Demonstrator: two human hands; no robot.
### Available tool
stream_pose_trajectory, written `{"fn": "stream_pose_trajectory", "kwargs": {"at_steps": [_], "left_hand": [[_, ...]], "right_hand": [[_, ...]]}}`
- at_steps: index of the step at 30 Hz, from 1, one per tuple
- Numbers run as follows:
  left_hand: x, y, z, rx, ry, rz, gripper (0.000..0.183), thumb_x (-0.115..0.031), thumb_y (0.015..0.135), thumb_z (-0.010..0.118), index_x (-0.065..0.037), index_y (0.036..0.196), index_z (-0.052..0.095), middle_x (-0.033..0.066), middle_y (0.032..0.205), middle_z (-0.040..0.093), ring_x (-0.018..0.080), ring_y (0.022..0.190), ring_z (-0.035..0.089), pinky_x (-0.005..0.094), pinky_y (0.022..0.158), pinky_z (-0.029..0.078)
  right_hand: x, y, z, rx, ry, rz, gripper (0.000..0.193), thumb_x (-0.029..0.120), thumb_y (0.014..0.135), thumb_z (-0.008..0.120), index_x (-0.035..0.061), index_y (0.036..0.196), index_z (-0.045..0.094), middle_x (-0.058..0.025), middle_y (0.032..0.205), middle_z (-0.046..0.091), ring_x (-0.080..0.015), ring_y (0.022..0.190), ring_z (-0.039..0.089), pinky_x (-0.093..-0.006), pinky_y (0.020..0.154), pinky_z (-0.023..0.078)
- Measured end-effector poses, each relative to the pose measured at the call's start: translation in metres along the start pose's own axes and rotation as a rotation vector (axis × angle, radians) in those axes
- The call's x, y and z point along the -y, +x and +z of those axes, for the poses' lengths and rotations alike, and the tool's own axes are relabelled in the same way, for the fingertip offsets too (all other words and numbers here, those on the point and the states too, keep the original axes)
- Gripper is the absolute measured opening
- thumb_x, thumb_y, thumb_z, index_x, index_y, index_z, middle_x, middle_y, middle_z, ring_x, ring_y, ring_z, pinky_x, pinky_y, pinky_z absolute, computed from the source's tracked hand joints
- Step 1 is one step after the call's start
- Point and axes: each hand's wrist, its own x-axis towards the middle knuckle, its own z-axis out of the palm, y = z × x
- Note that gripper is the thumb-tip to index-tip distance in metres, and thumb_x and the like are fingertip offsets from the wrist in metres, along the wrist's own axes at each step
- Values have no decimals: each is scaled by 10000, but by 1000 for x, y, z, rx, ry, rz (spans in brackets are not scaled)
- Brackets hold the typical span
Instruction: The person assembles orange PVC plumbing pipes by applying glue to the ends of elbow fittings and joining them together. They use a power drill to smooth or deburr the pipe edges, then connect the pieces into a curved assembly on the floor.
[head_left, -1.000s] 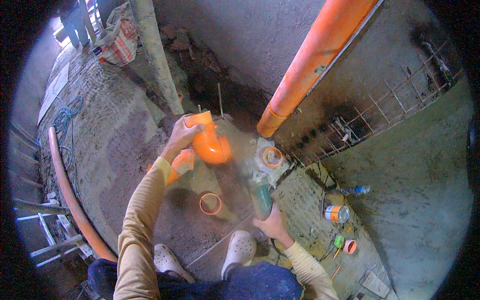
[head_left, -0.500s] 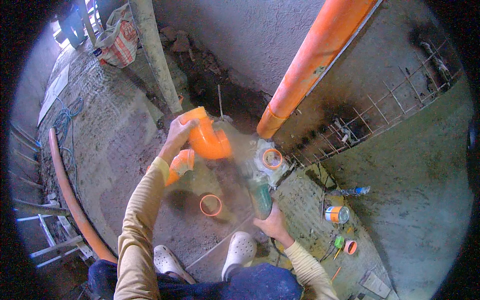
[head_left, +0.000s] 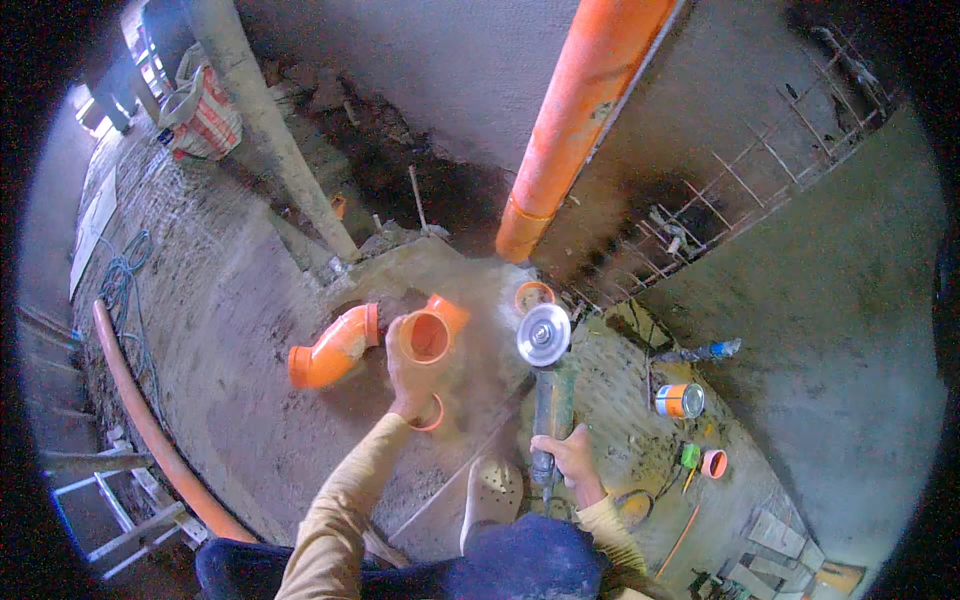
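Right now, the step in hand looks like cutting or trimming of pipe fittings: the left hand [head_left: 408, 372] is closed around an orange elbow [head_left: 452, 312], its round mouth facing up toward the camera, while the right hand [head_left: 570, 455] grips the body of a green angle grinder [head_left: 555, 405]. The grinder's disc [head_left: 543, 335] stands just to the right of the elbow, apart from it, and whether it is spinning I cannot tell; pale dust hangs about. As I judge it, the next move calls for a firm hold on the fitting and the disc kept clear of the left fingers. Counting up, there are two orange elbows, the held one and a second elbow [head_left: 335, 348] lying on the floor [head_left: 230, 330] to its left; one grinder with one disc; two round pipe mouths low down, one [head_left: 432, 415] partly hidden by the left wrist, the other [head_left: 533, 293] just beyond the disc; one long orange pipe [head_left: 585, 120] slanting by the wall; one can [head_left: 680, 401]; and one short orange ring [head_left: 714, 464].
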Motion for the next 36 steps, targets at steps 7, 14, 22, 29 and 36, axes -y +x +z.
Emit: {"fn": "stream_pose_trajectory", "kwargs": {"at_steps": [7, 14, 22, 29, 36], "left_hand": [[21, -54, -9, 232, -45, -176, 1053, -322, 678, 943, -35, 1519, 378, 153, 1505, 450, 306, 1408, 436, 424, 1190, 359], [-56, -107, -48, 448, 85, 81, 773, -275, 779, 865, 15, 1403, 512, 206, 1391, 530, 407, 1330, 468, 483, 1139, 373], [-136, -129, -16, 913, -597, -724, 518, -388, 1082, 506, 4, 1419, 536, 128, 1308, 618, 231, 1129, 620, 382, 978, 490], [-90, -145, 32, 1204, -874, -1160, 507, -471, 1008, 546, -103, 1357, 561, 15, 1027, 626, 134, 901, 599, 308, 711, 528], [-118, -132, 34, 1462, -920, -795, 798, -501, 926, 674, -31, 1486, 356, 163, 1378, 528, 317, 1198, 580, 479, 1016, 496]], "right_hand": [[9, -38, -6, -1, 216, 96, 272, 124, 796, 812, 6, 1023, 719, -84, 886, 734, -180, 743, 705, -340, 690, 577], [-6, -31, -7, -31, 358, 2, 510, 79, 785, 823, 62, 1262, 642, -63, 1099, 710, -187, 880, 702, -358, 770, 591], [-20, -53, -15, 49, 490, 66, 294, 168, 952, 678, 40, 1217, 674, -85, 1085, 726, -199, 921, 707, -383, 785, 599], [-61, -62, 2, 313, 878, -135, 531, 392, 947, 715, 34, 1323, 603, -99, 1168, 685, -193, 985, 670, -356, 840, 570], [-33, -96, -21, 92, 229, -308, 662, 431, 771, 861, 17, 1225, 613, -72, 1065, 704, -176, 952, 655, -342, 815, 536]]}}
